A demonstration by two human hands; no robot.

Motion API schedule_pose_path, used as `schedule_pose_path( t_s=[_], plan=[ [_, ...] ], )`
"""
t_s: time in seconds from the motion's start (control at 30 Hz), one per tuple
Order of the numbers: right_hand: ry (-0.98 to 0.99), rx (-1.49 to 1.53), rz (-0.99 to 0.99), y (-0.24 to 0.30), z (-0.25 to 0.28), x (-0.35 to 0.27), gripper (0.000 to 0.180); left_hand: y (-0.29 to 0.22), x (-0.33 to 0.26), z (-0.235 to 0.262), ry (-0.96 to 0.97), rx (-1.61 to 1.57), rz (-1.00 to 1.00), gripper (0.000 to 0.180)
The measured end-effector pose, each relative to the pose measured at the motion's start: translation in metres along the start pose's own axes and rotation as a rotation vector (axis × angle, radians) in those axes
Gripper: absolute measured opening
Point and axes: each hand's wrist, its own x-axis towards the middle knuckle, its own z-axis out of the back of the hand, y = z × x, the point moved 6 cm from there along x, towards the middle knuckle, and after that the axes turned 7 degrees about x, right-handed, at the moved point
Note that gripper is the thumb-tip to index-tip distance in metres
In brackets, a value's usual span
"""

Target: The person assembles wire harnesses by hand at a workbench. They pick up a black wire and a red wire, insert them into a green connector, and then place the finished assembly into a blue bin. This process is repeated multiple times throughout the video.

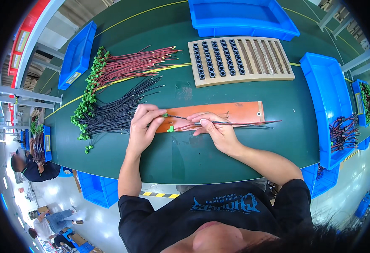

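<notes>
Both hands pinch one wire pair over the orange board, joining it to a green connector.

The left hand (142, 126) closes finger and thumb on a small green connector (165, 115); the right hand (213, 127) grips a red and a black wire (244, 123) that trail right across the orange board (218, 113), where a second green connector (170, 128) lies. Judging by the stock, much is left: a fan of red wires (134, 64) and a fan of black wires (117, 111), too many to count, wait at left. The wooden rack (269, 57) has four columns of black rings filled, roughly six slots bare. Five blue bins show; the right one (326, 90) holds a bundle of wires, seemingly finished.
</notes>
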Motion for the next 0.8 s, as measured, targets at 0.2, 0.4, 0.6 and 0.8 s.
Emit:
schedule_pose_path(
  t_s=[0.2,0.4,0.6,0.8],
  plan=[
    [-0.010,0.045,-0.040,0.000,-0.001,0.000,0.026,-0.021,-0.002,-0.004,0.131,-0.074,-0.163,0.041],
    [0.026,0.021,-0.047,0.000,-0.002,-0.001,0.025,-0.007,-0.009,-0.010,0.142,-0.183,0.024,0.029],
    [0.041,0.059,-0.035,-0.001,-0.003,-0.001,0.022,0.004,-0.007,0.001,0.064,-0.190,0.090,0.024],
    [0.022,0.076,-0.035,-0.004,-0.001,-0.002,0.021,0.000,-0.003,-0.004,0.062,-0.063,0.044,0.018]
  ],
)
